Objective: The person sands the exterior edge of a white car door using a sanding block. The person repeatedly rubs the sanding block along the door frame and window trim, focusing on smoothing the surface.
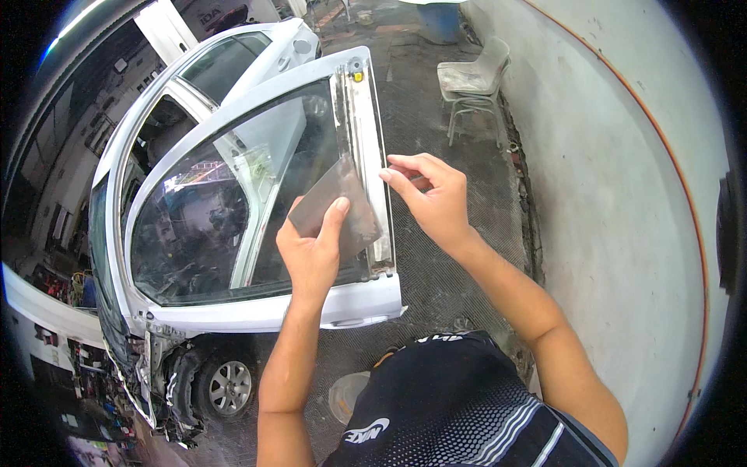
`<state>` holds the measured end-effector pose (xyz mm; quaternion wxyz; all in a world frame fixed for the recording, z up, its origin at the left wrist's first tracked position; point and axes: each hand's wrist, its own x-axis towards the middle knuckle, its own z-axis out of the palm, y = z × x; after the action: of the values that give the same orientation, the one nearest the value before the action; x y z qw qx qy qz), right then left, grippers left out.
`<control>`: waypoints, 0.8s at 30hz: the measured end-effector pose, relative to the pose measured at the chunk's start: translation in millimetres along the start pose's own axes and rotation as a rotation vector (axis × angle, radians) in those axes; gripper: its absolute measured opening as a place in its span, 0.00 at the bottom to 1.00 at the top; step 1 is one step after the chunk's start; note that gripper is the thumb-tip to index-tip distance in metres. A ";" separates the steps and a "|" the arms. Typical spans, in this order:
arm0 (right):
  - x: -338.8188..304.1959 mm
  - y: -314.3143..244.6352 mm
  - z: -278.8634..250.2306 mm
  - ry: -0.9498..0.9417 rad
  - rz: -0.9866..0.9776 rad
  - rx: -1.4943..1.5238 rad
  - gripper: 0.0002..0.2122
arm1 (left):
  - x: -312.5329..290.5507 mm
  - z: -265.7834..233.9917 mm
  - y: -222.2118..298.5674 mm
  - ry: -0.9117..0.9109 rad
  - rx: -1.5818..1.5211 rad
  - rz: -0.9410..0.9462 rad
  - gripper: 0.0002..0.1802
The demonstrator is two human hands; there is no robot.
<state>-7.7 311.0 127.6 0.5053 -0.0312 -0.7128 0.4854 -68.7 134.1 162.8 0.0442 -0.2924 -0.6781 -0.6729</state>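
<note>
The dark grey flat sheet (352,222) is located over the right-hand side of the open car door (233,315), overlapping the border between the window glass (194,233) and the white edge strip (361,117). One corner of the sheet points toward the door's upper right corner. The long axis cannot be determined, because the hand covers part of the outline. Contact between sheet and door cannot be confirmed.

Left hand (310,249): closed on the sheet's lower left part, thumb flat on the near face, fingers behind. Right hand (442,198): partly closed, thumb and forefinger nearly together at the outer edge of the strip, remaining fingers curled. Whether these fingertips grip anything cannot be determined.

The door is attached to a light-coloured car; a wheel (228,387) is exposed below its lower left corner. The floor (420,101) is dark and textured. A chair (476,76) stands beside the pale wall (607,194), along which an orange hose (661,131) runs.
</note>
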 end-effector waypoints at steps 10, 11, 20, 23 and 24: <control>26.2 -25.4 -10.3 -0.146 -0.215 -0.601 0.09 | -23.0 -29.2 -15.3 0.127 0.028 0.000 0.14; 29.3 -25.5 -10.0 -0.157 -0.231 -0.616 0.09 | -25.9 -30.4 -16.7 0.133 0.028 -0.018 0.14; 44.8 -41.7 -10.4 -0.394 -0.248 -0.937 0.09 | -52.9 -26.9 -25.0 0.196 0.058 -0.068 0.11; 54.0 -58.3 -9.5 -0.534 -0.234 -1.022 0.09 | -68.0 -42.6 -38.8 0.169 0.113 -0.116 0.10; 54.6 -60.0 -9.4 -0.532 -0.254 -1.016 0.06 | -72.9 -48.1 -41.3 0.169 0.104 -0.137 0.10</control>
<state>-0.5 314.8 208.9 0.2851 -0.0610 -0.9565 0.0097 -43.5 67.6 97.5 0.0703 -0.1851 -0.7243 -0.6605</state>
